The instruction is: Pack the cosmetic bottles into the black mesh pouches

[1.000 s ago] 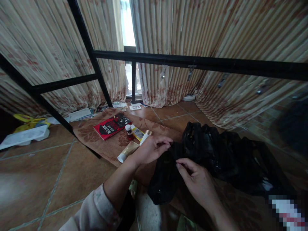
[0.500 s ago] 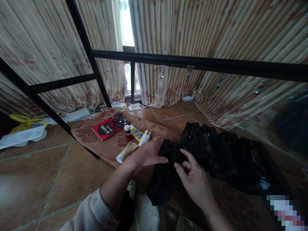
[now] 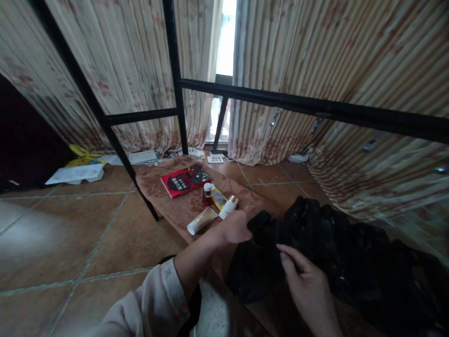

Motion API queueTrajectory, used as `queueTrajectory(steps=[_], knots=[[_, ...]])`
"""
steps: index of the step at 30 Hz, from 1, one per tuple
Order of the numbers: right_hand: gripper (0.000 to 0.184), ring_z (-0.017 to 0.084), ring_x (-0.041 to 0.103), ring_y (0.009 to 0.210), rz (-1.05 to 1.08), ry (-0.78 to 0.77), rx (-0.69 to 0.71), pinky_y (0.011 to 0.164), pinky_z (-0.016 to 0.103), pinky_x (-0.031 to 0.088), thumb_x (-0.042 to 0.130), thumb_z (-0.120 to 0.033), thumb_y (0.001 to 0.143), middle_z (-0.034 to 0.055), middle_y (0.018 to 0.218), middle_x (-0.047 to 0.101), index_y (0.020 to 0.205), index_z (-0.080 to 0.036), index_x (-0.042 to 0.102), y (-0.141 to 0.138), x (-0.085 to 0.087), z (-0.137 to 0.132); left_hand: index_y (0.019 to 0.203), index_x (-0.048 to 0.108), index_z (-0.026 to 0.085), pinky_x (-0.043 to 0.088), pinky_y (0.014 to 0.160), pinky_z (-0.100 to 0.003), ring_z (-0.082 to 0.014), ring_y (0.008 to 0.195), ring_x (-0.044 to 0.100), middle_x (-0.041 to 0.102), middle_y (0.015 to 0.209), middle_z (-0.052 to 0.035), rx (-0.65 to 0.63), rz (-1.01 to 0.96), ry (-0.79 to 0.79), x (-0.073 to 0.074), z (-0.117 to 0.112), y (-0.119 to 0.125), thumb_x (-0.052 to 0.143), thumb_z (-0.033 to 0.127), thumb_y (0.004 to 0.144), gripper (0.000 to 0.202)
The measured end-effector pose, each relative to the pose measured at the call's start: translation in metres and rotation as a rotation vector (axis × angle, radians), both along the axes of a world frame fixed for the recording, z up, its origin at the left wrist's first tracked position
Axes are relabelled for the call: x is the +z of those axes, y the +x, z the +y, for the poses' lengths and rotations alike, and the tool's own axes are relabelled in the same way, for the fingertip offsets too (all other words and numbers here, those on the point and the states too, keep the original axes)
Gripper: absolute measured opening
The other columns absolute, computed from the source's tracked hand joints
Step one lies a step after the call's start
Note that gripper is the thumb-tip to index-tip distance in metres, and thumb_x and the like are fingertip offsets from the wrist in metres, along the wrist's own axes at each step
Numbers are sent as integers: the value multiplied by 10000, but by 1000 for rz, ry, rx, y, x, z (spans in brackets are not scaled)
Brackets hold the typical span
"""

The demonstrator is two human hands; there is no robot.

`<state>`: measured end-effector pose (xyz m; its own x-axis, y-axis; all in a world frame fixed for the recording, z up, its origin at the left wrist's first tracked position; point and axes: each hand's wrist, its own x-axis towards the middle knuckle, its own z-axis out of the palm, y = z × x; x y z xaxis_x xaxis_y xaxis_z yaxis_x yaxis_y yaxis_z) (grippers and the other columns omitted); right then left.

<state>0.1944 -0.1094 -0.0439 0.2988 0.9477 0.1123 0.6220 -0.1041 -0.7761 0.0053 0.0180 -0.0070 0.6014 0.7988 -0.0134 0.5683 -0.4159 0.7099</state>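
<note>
A small black pouch lies on the brown patterned cloth, its top spread apart with a dark inside showing. My left hand is closed on its left edge, the fingertips hidden behind the fabric. On the opposite edge my right hand pinches the fabric between thumb and forefinger. Just beyond my left hand are a white bottle with a gold cap, a gold tube with a white cap, a yellow and grey tube and a small dark red bottle with a white lid.
A red and black book lies further back on the cloth. To the right sits a large, crumpled black bag. A black metal frame crosses ahead, before striped curtains. Papers and a white tray lie on the tiled floor.
My hands have closed on the small pouch's two edges, and its top has spread apart. The view has turned left, so the scene sits further right.
</note>
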Motion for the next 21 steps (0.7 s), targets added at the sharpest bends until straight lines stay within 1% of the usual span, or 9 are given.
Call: queueTrajectory(steps=[4, 7, 9, 11, 13, 14, 16, 18, 21], knots=[[491, 262, 730, 959, -38, -42, -1, 715, 280, 580, 502, -606, 889, 98, 1032, 777, 1080, -230, 753, 2, -2, 1, 1472, 377, 115, 539, 903, -383, -318, 1047, 689, 718, 1135, -136, 25, -3, -14, 1, -3, 1, 777, 291, 661, 922], [541, 259, 728, 967, -57, -37, 11, 758, 283, 581, 466, -641, 893, 101, 1052, 773, 1073, -226, 762, -1, 1, 0, 1472, 381, 122, 543, 850, -375, -294, 968, 707, 734, 1059, -121, 21, -21, -18, 0, -5, 1, 757, 383, 711, 888], [587, 249, 734, 925, -53, -42, 27, 722, 267, 580, 424, -662, 899, 104, 1043, 772, 1075, -217, 764, -4, 4, -2, 1459, 397, 134, 544, 830, -358, -273, 953, 707, 732, 1068, -114, 24, -62, -16, 0, -7, 1, 716, 444, 755, 833], [627, 230, 736, 812, -59, -47, 41, 662, 252, 570, 386, -673, 906, 98, 919, 776, 1078, -204, 764, -6, 7, -3, 1459, 391, 134, 547, 803, -335, -253, 935, 710, 733, 1075, -109, 37, -84, -21, 0, -7, 1, 661, 504, 802, 801], [642, 202, 703, 666, -71, -45, 44, 603, 240, 546, 357, -668, 921, 65, 729, 735, 1082, -196, 761, -7, 8, -4, 1467, 377, 136, 549, 792, -317, -239, 921, 714, 739, 1054, -99, 66, -40, -19, 1, -5, 1, 586, 547, 854, 767], [642, 187, 674, 601, -72, -40, 40, 574, 234, 530, 347, -661, 929, 43, 647, 693, 1078, -193, 761, -7, 8, -4, 1470, 373, 134, 548, 807, -316, -240, 941, 712, 740, 1051, -100, 84, -2, -11, 1, -3, 0, 546, 549, 881, 742], [637, 164, 619, 517, -61, -20, 23, 523, 224, 495, 339, -648, 942, 13, 562, 621, 1063, -187, 760, -5, 7, -5, 1452, 398, 130, 531, 881, -329, -257, 1039, 690, 724, 1109, -122, 133, 71, 16, 2, 2, -3, 491, 514, 920, 663], [623, 150, 588, 485, -48, 3, 4, 501, 217, 472, 346, -635, 949, -1, 538, 582, 1043, -179, 760, -4, 7, -6, 1403, 454, 130, 505, 946, -364, -288, 1129, 654, 689, 1192, -155, 184, 129, 38, 1, 10, -8, 475, 444, 934, 565], [596, 143, 571, 480, -39, 41, -14, 497, 212, 460, 373, -618, 951, -9, 532, 550, 1014, -168, 759, -5, 8, -7, 1292, 542, 140, 496, 956, -426, -330, 1131, 650, 676, 1202, -187, 265, 240, 48, -4, 23, -20, 484, 356, 922, 433]])
